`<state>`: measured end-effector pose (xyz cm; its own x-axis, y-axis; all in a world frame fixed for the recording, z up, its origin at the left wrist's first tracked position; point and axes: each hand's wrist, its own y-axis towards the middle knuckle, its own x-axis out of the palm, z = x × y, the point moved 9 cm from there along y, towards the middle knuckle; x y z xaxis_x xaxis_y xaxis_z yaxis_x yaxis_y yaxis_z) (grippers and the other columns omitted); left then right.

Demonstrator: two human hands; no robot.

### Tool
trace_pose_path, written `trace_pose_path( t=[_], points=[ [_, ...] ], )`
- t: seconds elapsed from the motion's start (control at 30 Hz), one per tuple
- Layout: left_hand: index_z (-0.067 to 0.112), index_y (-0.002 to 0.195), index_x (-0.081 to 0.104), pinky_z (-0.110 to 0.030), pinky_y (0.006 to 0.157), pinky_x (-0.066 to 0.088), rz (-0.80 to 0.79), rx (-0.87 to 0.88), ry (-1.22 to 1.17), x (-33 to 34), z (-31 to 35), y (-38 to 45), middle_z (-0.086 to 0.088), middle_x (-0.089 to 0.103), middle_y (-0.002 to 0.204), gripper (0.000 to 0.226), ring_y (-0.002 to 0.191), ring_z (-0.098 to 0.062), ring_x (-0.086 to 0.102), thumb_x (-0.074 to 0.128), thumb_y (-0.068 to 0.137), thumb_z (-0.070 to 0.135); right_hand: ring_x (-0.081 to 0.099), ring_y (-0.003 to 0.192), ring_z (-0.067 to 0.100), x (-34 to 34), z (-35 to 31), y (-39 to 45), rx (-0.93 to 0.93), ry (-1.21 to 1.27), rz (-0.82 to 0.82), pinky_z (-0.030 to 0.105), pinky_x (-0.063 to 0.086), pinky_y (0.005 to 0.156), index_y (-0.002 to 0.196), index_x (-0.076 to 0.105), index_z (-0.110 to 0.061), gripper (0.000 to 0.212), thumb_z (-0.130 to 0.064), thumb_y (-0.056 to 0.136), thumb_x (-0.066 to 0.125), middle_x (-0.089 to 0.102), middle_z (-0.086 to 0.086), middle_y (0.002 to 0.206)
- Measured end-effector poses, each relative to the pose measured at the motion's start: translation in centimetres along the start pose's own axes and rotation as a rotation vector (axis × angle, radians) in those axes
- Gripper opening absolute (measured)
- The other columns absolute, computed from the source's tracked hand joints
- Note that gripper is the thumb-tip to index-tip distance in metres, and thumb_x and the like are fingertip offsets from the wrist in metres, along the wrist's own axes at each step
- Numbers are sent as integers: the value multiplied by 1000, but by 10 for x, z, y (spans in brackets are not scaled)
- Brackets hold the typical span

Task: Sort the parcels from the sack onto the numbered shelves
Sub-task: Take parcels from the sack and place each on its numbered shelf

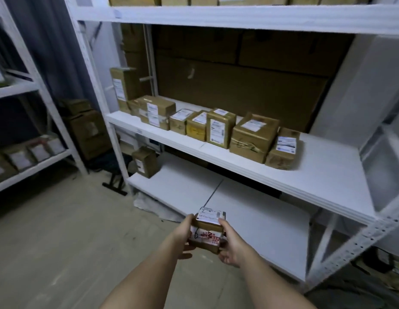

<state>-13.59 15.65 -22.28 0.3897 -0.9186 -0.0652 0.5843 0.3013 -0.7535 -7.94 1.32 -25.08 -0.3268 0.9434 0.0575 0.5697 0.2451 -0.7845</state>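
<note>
Small brown cardboard parcel (207, 229) with white label is gripped between left hand (185, 236) and right hand (230, 244), fingers wrapped round its sides, before the white shelves (283, 181). Recommend reading the handwritten number first, then setting it beside the row's right end.

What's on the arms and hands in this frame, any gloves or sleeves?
No gloves. The left hand and right hand are bare, and both forearms are bare as far as the frame shows. No sleeve, watch, ring or wristband is visible.

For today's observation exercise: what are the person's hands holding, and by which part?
A small brown parcel, gripped by its two opposite sides: left hand on its left side, right hand on its right.
</note>
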Motion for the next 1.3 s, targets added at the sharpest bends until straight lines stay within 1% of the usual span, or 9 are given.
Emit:
trace_pose_path(
  t=[0.23, 0.43, 0.53, 0.67, 0.87, 1.0, 1.1, 1.2, 1.3],
  points=[
    [16, 103, 60, -36, 87, 45, 19, 7, -18, -105, 43, 55, -8, 62, 113, 48, 104, -25, 55, 42, 91, 59, 59, 73, 14, 113, -41, 45, -6, -38, -40, 23, 40, 61, 84, 61, -19, 45, -61, 89, 48, 65, 0, 76],
    [17, 84, 55, -33, 94, 39, 34, 3, -34, -154, 82, 117, -7, 56, 102, 41, 100, -24, 49, 40, 95, 53, 64, 80, 15, 172, -79, 107, 22, -109, -73, 24, 44, 68, 99, 64, -18, 48, -62, 88, 50, 68, 0, 91],
    [14, 100, 54, -33, 96, 37, 41, -6, -2, -178, 111, 156, -7, 56, 104, 45, 102, -24, 49, 37, 95, 56, 65, 83, 18, 200, -109, 146, 22, -158, -87, 25, 44, 68, 111, 62, -18, 51, -62, 87, 51, 68, 1, 102],
    [16, 119, 54, -42, 103, 36, 37, -61, 53, -207, 147, 194, -12, 50, 136, 59, 130, -31, 40, 40, 90, 65, 63, 84, 20, 233, -144, 185, 63, -148, -110, 26, 41, 65, 111, 62, -16, 51, -60, 89, 51, 67, 4, 102],
    [14, 136, 44, -47, 104, 35, 45, -100, 30, -256, 198, 239, -14, 41, 145, 70, 134, -34, 36, 44, 89, 66, 62, 86, 22, 286, -195, 232, 104, -142, -107, 26, 42, 65, 100, 64, -16, 47, -59, 90, 49, 68, 8, 100],
    [14, 134, 45, -42, 105, 38, 12, -109, 64, -292, 223, 277, -15, 45, 141, 63, 129, -34, 41, 42, 92, 61, 64, 83, 22, 322, -220, 261, 101, -131, -66, 26, 43, 62, 102, 64, -17, 47, -60, 89, 51, 69, 7, 95],
    [15, 119, 46, -38, 105, 36, -28, -110, 73, -320, 241, 306, -13, 51, 127, 39, 117, -29, 47, 44, 97, 47, 65, 83, 23, 353, -230, 288, 112, -87, -36, 27, 45, 64, 102, 66, -15, 45, -57, 89, 55, 69, 9, 95],
    [17, 110, 51, -33, 93, 39, -58, -76, 132, -354, 259, 345, -2, 59, 96, 26, 87, -18, 53, 46, 97, 39, 65, 94, 26, 395, -236, 316, 117, -10, 11, 29, 46, 72, 102, 69, -16, 45, -57, 88, 56, 71, 11, 100],
    [16, 118, 48, -30, 79, 41, -79, -37, 237, -388, 270, 384, -2, 63, 101, 37, 86, -16, 55, 52, 90, 41, 63, 98, 29, 433, -235, 342, 119, 88, 82, 29, 42, 71, 99, 68, -17, 42, -55, 88, 58, 70, 12, 102]
  ],
)
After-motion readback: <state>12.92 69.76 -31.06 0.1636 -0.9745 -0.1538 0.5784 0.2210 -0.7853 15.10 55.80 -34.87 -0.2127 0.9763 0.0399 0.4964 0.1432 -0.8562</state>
